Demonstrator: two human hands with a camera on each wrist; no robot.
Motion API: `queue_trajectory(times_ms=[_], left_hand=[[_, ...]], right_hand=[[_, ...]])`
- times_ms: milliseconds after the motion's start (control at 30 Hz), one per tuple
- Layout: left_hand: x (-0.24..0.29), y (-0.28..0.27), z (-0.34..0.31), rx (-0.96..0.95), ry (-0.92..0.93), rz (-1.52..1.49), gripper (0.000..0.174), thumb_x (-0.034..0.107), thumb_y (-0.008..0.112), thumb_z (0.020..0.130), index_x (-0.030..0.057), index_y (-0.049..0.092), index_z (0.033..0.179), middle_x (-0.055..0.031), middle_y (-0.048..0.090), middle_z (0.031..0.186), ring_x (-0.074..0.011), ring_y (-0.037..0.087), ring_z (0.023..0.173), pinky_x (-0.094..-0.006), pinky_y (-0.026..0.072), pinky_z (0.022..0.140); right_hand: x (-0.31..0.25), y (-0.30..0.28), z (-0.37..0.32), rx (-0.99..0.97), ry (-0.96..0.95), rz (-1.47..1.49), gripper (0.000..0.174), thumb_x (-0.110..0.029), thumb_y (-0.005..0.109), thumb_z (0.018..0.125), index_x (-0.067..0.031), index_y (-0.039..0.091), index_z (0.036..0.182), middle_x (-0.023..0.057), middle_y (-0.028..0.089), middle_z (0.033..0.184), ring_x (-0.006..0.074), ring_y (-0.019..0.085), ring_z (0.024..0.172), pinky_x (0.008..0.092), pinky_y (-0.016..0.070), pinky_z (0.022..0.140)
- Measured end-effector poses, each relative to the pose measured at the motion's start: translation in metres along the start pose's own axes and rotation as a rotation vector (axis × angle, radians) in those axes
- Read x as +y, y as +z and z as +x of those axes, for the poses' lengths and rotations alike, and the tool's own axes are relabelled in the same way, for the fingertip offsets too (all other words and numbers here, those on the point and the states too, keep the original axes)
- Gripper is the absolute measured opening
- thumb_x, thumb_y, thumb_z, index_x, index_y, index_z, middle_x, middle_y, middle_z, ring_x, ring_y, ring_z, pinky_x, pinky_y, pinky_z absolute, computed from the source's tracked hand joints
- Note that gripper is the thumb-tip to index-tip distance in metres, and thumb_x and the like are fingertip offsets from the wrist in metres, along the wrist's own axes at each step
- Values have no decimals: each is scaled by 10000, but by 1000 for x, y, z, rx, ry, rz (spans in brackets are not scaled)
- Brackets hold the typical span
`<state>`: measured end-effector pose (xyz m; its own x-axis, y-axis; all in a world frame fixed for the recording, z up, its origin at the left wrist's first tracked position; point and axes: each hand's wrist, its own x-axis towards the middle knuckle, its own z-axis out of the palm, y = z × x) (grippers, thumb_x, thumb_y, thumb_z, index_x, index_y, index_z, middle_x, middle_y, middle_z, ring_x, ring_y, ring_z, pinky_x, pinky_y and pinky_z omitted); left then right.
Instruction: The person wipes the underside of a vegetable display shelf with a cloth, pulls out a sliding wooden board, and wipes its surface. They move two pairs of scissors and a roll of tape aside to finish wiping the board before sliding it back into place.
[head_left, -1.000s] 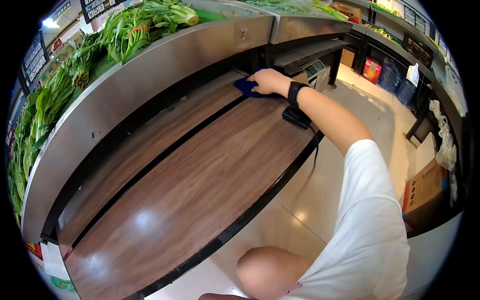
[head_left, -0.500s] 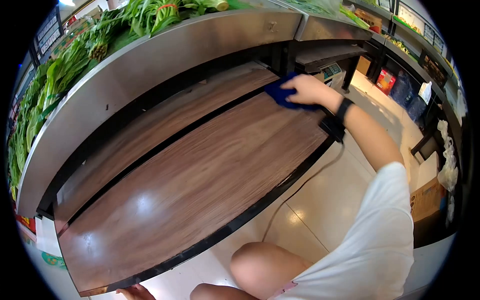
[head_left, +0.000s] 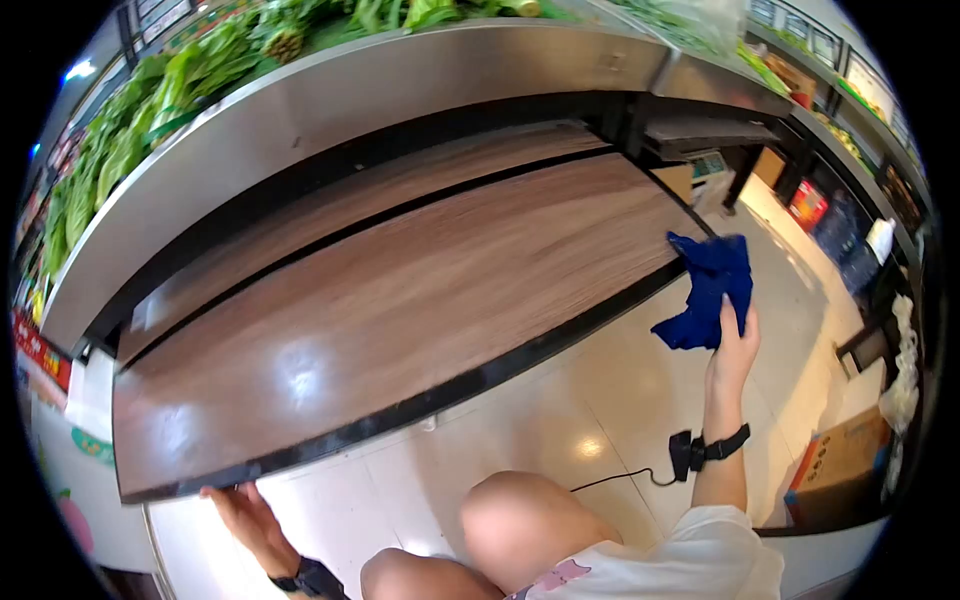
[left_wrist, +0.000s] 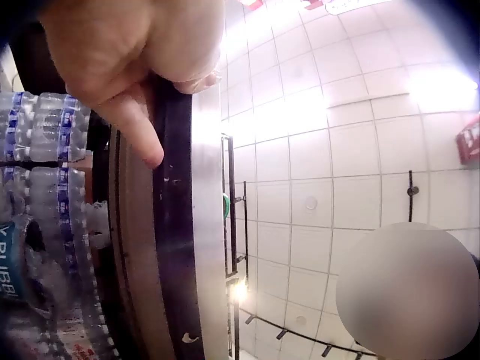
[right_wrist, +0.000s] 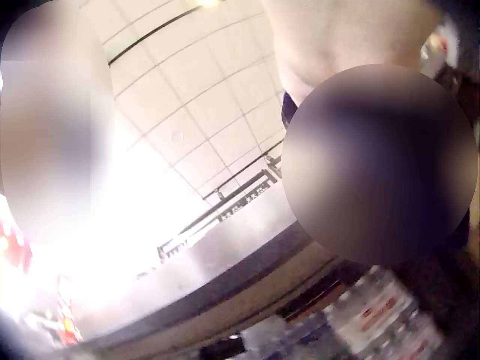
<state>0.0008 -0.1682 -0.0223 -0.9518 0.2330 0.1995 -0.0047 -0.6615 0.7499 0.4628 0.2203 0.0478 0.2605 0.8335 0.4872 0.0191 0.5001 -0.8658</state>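
A dark blue cloth (head_left: 722,270) hangs from my right hand (head_left: 737,350), pinched between thumb and fingers. It is held off the right front corner of a brown wood-grain shelf board (head_left: 450,260), over the floor. At the board's left front, my left hand (head_left: 252,525) grips the black edge (head_left: 420,405) from below. In the left wrist view, fingers (left_wrist: 142,135) bend around that edge. A blurred patch covers most of what the right wrist view has of the right hand.
Leafy greens (head_left: 130,150) lie above a curved steel front (head_left: 400,75) over the board. Packed plastic bottles (left_wrist: 64,135) stand beneath it. My knees (head_left: 535,520) are close in front. At the right are a cardboard box (head_left: 840,460) and plastic bags (head_left: 900,370); a black cable (head_left: 625,475) trails from the right wrist.
My right hand has drawn the cloth from the board's far right end back toward me, off its front corner. The left hand has come into view at the left front edge.
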Motion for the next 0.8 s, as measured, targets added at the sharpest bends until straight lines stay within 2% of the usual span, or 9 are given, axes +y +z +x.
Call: queue_trajectory(times_ms=[67,100,300,367,400,533,600,700,800], left_hand=[[-5,1,13,2,-21,13,662,477,459,918,8,345,1372,-126,423,1373,-259,403,1240,-416,318,1061],[-5,20,13,-47,4,6,635,466,462,923,6,369,1350,-125,450,1342,-258,440,1211,-412,348,1040],[-17,42,46,-106,-88,-30,470,408,462,948,53,465,1256,-72,542,1214,-216,547,1104,-349,476,931],[-20,42,68,-243,-126,-76,442,393,458,954,61,474,1246,-61,550,1199,-207,558,1094,-342,493,907],[-27,53,72,-59,-111,-56,438,389,461,954,67,469,1250,-58,555,1195,-203,563,1088,-333,503,893],[-43,62,121,-92,-150,-28,478,408,463,948,51,445,1265,-77,554,1192,-224,558,1093,-328,492,910],[-49,70,146,-98,-183,1,494,422,461,946,31,448,1248,-97,556,1171,-230,560,1090,-313,486,913],[-54,86,176,-157,-201,156,508,452,477,932,0,485,1163,-129,564,1093,-222,610,989,-272,524,818],[-57,88,211,-102,-250,466,499,461,515,918,-15,518,1066,-137,580,986,-201,645,841,-242,537,663]], right_hand=[[15,21,-22,61,139,296,327,-67,582,892,42,534,1196,67,595,1110,131,546,974,261,419,892],[21,37,-28,82,134,297,333,-74,579,896,37,525,1205,65,592,1114,133,548,974,260,425,882],[32,123,-48,125,24,271,385,-106,591,900,28,503,1251,68,568,1175,137,533,1017,265,423,898],[35,143,-43,127,10,286,420,-118,600,896,31,485,1272,83,564,1190,152,533,1024,272,416,915],[36,152,-39,131,3,289,438,-124,605,894,33,477,1282,91,562,1197,160,533,1027,276,412,923],[40,185,-22,65,-16,70,472,-127,603,884,32,457,1304,151,535,1269,218,520,1108,308,381,981],[58,201,-8,15,-139,-15,460,-115,606,877,34,470,1291,158,527,1289,229,511,1143,310,367,995],[69,226,8,-50,-262,-79,428,-78,613,857,20,505,1260,163,518,1311,255,491,1199,318,347,1016],[78,247,17,-89,-335,-104,426,-81,614,852,-3,514,1258,163,513,1318,273,489,1211,322,348,1020]])
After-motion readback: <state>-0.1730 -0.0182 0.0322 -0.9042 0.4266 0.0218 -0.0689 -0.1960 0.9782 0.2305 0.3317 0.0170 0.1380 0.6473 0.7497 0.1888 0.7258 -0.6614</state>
